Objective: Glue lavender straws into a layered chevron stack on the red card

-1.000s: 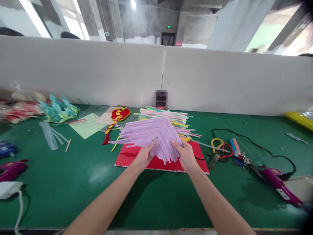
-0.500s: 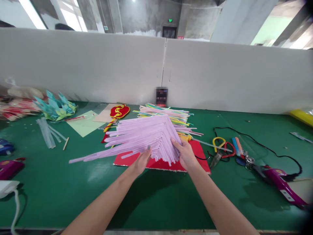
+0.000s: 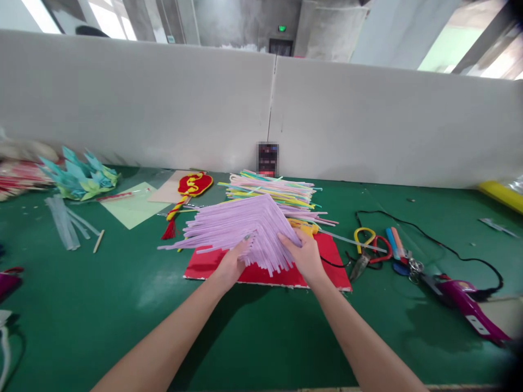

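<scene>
A sheet of lilac pipe cleaners (image 3: 229, 218), bent in a V and lying side by side, is held up above a red board (image 3: 327, 267). My left hand (image 3: 232, 264) grips its near side by the inner corner of the bend, the fingers partly hidden beneath. My right hand (image 3: 303, 251) pinches the right-hand edge, thumb on top and fingers underneath. Behind the sheet lies a pile of loose pastel pipe cleaners (image 3: 273, 190). A yellow tool (image 3: 308, 227), mostly covered, rests beside my right hand.
To the right are scissors (image 3: 384, 249), pliers (image 3: 360, 267) and a purple corded hot tool (image 3: 469, 310). Leftward lie a red-and-yellow tasselled ornament (image 3: 195, 185), green paper (image 3: 131, 207), clear glue sticks (image 3: 63, 223) and a teal folded-paper piece (image 3: 84, 177). A white partition (image 3: 163, 103) closes the back.
The lilac sheet has shifted slightly left, and its long strands at the left now stick out less. Both hands keep their hold. The whole view has moved a little.
</scene>
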Tool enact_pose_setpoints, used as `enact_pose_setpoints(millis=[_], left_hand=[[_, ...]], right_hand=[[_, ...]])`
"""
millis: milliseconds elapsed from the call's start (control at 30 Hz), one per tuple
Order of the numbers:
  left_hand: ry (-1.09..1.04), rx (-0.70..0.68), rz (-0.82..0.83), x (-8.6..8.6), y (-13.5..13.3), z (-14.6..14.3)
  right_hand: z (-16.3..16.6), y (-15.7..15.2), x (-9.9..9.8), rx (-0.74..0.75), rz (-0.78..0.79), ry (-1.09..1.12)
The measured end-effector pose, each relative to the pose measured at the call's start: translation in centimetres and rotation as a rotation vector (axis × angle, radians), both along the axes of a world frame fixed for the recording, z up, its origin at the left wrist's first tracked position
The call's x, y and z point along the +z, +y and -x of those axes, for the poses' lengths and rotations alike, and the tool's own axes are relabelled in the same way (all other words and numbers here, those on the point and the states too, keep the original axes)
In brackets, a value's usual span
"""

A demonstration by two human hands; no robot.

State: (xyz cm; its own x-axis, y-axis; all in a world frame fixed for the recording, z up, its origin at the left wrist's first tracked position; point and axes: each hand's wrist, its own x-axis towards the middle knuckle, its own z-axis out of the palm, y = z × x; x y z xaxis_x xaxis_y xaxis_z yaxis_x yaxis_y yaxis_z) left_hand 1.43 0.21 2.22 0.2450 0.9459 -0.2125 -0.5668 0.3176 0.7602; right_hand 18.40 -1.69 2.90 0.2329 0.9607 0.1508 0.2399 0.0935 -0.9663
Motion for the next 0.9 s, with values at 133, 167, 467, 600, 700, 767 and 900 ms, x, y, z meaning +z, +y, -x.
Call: enact_pose_setpoints(millis=[133,167,467,600,700,767,900], left_hand=[[-0.039,-0.023,0.038,-0.4,-0.5,0.1],[-0.042,-0.034,0.041,-0.5,-0.6,0.1],[0.004,-0.037,0.086,-1.6,-0.4,0.2],[0.064,-0.015,0.137,-1.9,-0.3,0.2],[0.059,0.049,0.169,-1.6,-0.2,0.2],[0.055,0.082,0.204,-1.3,-0.1,0.3],[-0.003,0.078,0.199,-0.7,0.1,0.7]], right_hand=[[-0.1,-0.1,-1.0,0.022,0.059,0.056],[-0.2,-0.1,-1.2,0.025,0.068,0.066],[-0.3,-0.5,-1.2,0.088,0.098,0.091],[-0.9,-0.4,-0.9,0.096,0.075,0.027],[-1.7,-0.2,-0.9,0.054,0.035,0.049],[-2.2,0.0,-0.9,0.022,0.028,0.079],[-2.4,0.2,-1.0,0.024,0.074,0.082]])
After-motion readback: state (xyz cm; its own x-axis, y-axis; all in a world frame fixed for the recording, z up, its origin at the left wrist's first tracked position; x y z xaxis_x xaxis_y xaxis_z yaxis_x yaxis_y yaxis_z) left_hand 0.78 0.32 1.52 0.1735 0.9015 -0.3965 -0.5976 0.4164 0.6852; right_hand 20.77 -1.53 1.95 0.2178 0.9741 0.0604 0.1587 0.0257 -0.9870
